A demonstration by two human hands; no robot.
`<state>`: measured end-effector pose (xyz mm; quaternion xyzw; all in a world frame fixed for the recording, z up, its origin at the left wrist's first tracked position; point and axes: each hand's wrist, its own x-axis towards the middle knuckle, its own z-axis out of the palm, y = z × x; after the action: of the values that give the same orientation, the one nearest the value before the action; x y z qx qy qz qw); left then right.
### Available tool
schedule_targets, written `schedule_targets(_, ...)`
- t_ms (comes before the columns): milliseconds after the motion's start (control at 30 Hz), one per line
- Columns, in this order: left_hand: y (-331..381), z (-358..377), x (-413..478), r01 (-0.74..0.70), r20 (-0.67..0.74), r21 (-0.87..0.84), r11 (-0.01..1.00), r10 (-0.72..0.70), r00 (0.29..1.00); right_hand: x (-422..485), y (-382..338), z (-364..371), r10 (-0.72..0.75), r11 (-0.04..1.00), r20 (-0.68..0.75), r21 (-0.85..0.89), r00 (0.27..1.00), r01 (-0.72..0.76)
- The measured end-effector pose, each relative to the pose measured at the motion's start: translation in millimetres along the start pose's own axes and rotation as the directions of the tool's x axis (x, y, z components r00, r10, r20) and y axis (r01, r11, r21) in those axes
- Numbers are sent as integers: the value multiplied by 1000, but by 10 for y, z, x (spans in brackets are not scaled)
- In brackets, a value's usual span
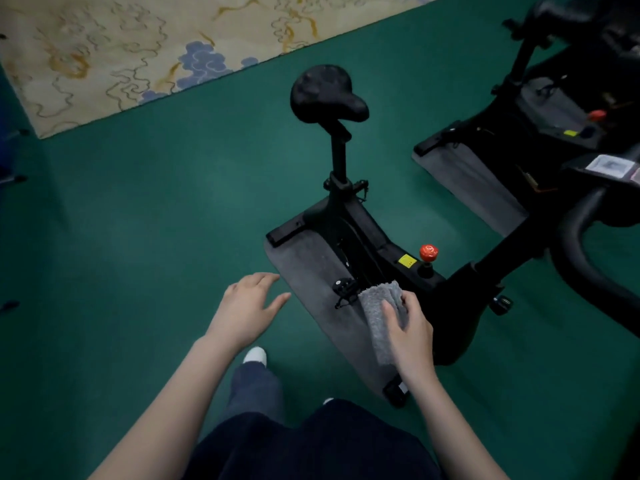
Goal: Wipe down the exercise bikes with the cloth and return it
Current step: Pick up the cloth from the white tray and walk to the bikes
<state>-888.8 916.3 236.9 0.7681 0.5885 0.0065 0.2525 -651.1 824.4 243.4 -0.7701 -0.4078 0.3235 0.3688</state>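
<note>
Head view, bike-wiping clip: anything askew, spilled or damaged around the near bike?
Nothing stands out. The near bike stands upright on its grey mat, saddle level, no spills on the green floor. The right hand holds the grey cloth at the frame; the left hand hovers open.

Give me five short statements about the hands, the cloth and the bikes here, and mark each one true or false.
1. The right hand holds the grey cloth against the near bike. True.
2. The left hand grips the saddle. False: it hovers open and empty over the green floor.
3. The near bike has a red knob. True.
4. Only one bike is in view. False: a second bike stands at upper right.
5. The near bike stands on the patterned rug. False: it stands on a grey mat.
</note>
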Motion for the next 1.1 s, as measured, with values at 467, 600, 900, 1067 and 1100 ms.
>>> schedule_targets(467,-291,-811,1436,-385,105,6,923,382,918,260,-778,545,197,979,-471,148,860,-144)
schedule_targets(600,14,-797,1813,-486,146,2,874,481,865,396,-801,459,244,969,-548,169,800,-180)
schedule_targets(900,880,-756,2517,-655,182,-7,756,645,743,900,-700,137,302,953,-661,185,687,-242)
schedule_targets(1067,1377,-736,2681,-740,202,-48,671,732,650,1103,-746,-35,335,940,-704,209,626,-268)
schedule_targets(1100,1474,-738,2704,-760,208,-57,648,752,625,1123,-755,-58,344,937,-718,224,605,-267)
